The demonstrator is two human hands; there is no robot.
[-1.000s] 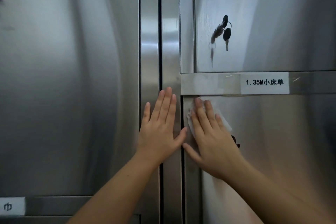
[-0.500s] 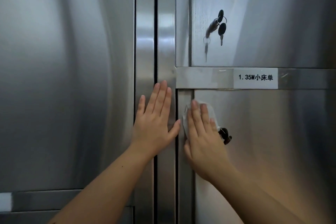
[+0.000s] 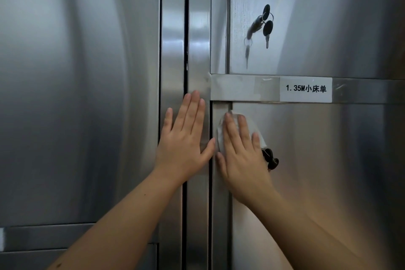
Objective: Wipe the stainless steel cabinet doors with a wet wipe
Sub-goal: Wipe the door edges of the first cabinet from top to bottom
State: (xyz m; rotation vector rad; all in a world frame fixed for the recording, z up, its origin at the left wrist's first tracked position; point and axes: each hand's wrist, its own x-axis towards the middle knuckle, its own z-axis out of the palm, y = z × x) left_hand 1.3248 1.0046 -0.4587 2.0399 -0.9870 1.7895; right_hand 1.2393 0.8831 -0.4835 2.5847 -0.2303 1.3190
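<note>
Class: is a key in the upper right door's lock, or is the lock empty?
In. A black-headed key sticks out of the lock, and a second key hangs from it.

Two hands in shot, both bare. The left hand (image 3: pixel 184 144) leads back into a bare left forearm (image 3: pixel 122 221), uncovered right down to the bottom edge. There's a small dark mole (image 3: pixel 144 194) partway along it, and a second mole (image 3: pixel 58 265) lower down near the frame edge. The right hand (image 3: pixel 241 160) and right forearm (image 3: pixel 306 232) are bare as well. The fingernails (image 3: pixel 195 95) look short and plain.
</note>
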